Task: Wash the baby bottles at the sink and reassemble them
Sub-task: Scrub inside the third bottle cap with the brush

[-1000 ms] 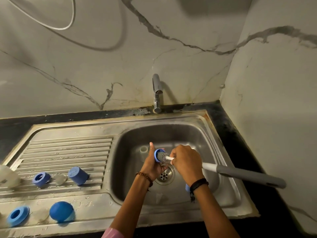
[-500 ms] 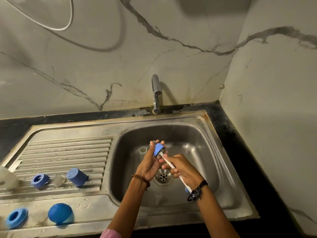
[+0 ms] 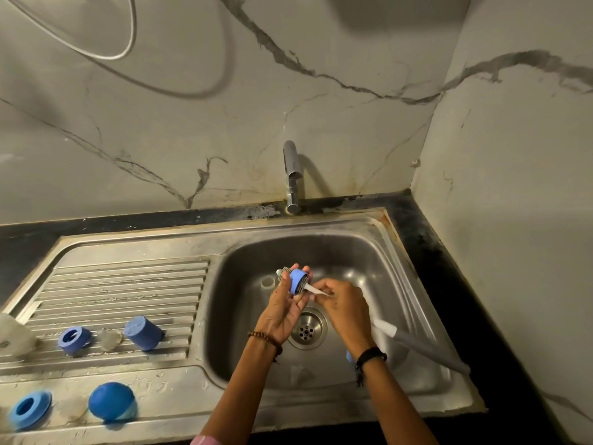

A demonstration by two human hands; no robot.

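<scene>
Over the sink basin [image 3: 369, 252] my left hand [image 3: 285, 303] holds a blue bottle ring [image 3: 298, 279] in its fingers. A bottle brush [image 3: 385, 330] with a white stem and grey handle passes through the ring, its bristle tip sticking out on the far side. My right hand [image 3: 345, 308] grips the brush stem just behind the ring. On the drainboard [image 3: 128, 284] lie a blue ring [image 3: 74, 340], a clear teat [image 3: 109, 339] and a blue cap [image 3: 143, 333]. Nearer the front edge sit another blue ring [image 3: 29, 410] and a blue dome cap [image 3: 111, 401].
The tap [image 3: 292, 176] stands behind the basin, with no water seen running. A small clear part [image 3: 267, 282] and a clear teat [image 3: 298, 374] lie in the basin near the drain [image 3: 307, 329]. A white bottle [image 3: 12, 335] shows at the left edge. Marble walls close in behind and on the right.
The brush has been pushed through the blue ring, and my right hand has slid up the stem close to it. Both hands rose slightly over the basin.
</scene>
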